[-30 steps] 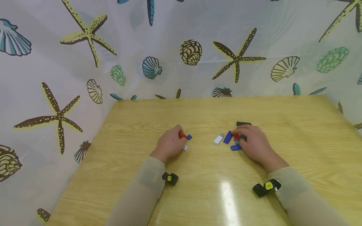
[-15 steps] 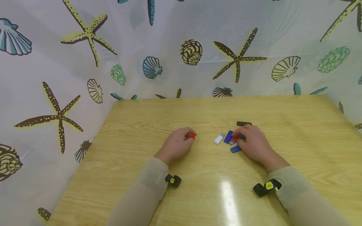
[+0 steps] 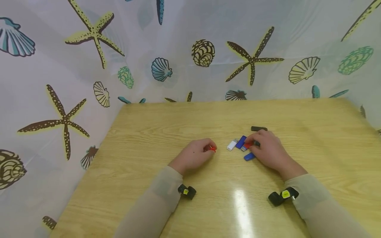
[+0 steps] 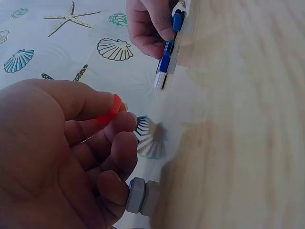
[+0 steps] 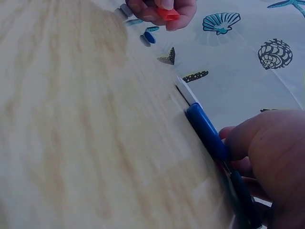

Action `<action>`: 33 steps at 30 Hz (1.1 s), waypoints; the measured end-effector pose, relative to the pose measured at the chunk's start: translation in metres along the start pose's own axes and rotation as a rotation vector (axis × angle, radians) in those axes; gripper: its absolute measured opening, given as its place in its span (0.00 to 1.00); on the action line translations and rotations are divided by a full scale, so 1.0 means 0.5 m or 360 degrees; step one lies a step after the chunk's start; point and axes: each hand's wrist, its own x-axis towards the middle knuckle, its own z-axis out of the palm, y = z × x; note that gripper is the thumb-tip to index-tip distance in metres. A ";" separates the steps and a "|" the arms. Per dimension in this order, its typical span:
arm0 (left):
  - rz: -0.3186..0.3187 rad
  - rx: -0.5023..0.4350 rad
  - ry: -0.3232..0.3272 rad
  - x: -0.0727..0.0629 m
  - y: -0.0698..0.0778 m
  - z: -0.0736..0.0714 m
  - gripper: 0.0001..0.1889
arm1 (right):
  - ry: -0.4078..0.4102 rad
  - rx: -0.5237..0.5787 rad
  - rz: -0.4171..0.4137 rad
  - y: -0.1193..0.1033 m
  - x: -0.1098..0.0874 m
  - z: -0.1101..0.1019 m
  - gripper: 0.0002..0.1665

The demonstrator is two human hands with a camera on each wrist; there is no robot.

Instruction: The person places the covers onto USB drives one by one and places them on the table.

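In the head view my left hand [image 3: 194,153] pinches a small red cap [image 3: 212,149] between thumb and fingertips, just above the table. The left wrist view shows the same red cap [image 4: 110,110]. My right hand [image 3: 269,150] pinches a red USB stick [image 3: 247,145], whose metal plug points to the lower left; fingers partly cover it. Around it lie a white USB stick [image 3: 232,145], a dark blue USB stick [image 3: 241,142], a brighter blue one [image 3: 249,156] and a dark green one [image 3: 257,143], half hidden by the right hand.
A black stick [image 3: 259,128] lies behind the right hand. A blue cap [image 5: 150,37] and a whitish cap [image 5: 125,10] lie on the table near the left hand, hidden in the head view. A shell-patterned cloth [image 3: 178,79] hangs behind the wooden table [image 3: 166,125].
My left hand has lifted the red cap off the table and carried it right, towards the sticks. My right hand has turned the red USB stick so its plug points lower left.
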 end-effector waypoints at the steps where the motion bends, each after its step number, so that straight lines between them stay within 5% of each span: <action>1: 0.0000 0.0003 0.0000 0.000 0.000 0.001 0.08 | 0.0000 0.0002 -0.0004 0.000 0.000 0.000 0.10; 23: 0.0095 -0.0023 0.0008 -0.003 -0.009 -0.001 0.08 | -0.0027 -0.0008 -0.0089 0.003 0.006 0.011 0.04; 33: 0.0108 -0.0015 0.0010 -0.004 -0.006 0.003 0.08 | 0.0058 0.0236 0.0030 -0.020 -0.003 0.015 0.04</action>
